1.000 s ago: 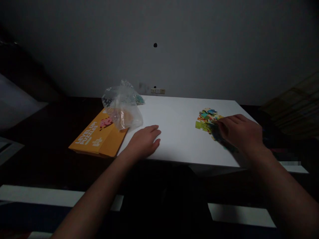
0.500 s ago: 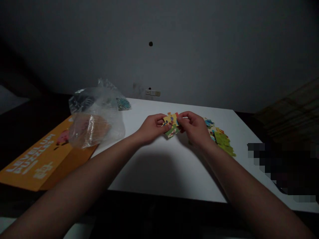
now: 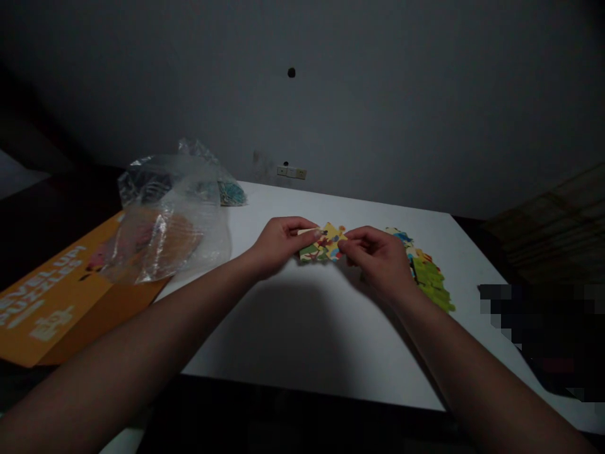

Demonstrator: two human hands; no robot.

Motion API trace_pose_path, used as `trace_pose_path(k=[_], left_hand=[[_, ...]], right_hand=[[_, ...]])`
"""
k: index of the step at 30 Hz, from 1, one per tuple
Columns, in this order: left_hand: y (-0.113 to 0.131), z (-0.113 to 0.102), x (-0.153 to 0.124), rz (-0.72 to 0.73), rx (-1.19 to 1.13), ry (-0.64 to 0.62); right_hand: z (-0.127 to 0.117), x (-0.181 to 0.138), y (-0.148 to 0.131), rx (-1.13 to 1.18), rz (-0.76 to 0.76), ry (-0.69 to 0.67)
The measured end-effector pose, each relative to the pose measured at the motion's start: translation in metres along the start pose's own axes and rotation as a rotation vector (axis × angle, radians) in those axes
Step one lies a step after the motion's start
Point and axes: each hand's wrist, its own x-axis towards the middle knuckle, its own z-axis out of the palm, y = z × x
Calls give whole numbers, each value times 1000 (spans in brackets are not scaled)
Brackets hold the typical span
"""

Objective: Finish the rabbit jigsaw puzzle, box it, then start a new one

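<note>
Colourful puzzle pieces [image 3: 324,244] are held between both hands just above the white table [image 3: 307,315]. My left hand [image 3: 278,243] pinches them from the left, thumb and fingers closed on their edge. My right hand [image 3: 378,260] pinches the same pieces from the right. Behind my right hand a heap of loose puzzle pieces [image 3: 428,272] lies on the table.
A crumpled clear plastic bag [image 3: 172,217] rests on the table's left edge and partly on an orange puzzle box [image 3: 57,302]. A few pieces [image 3: 231,192] lie under the bag's far end. A grey wall with a socket [image 3: 293,171] stands behind.
My right hand left the heap with pieces and met my left hand at the table's middle. Both hands now hold the pieces lower and flatter than half a second ago.
</note>
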Motion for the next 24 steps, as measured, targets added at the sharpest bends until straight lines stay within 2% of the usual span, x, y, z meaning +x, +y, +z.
trace_pose_path(k=[7,12,20,24], left_hand=[[1,-2,1,-69,-185,15],[4,-2,1,-55,-204,9],[10,2,-4,-42,-140,38],[14,6,-4,-29,-201,86]], right_hand=[[-2,-2,-2,-23,58,11],[0,-3,-1,-9,81,-12],[0,-2,6,39,85,48],[0,0,6,66,59,98]])
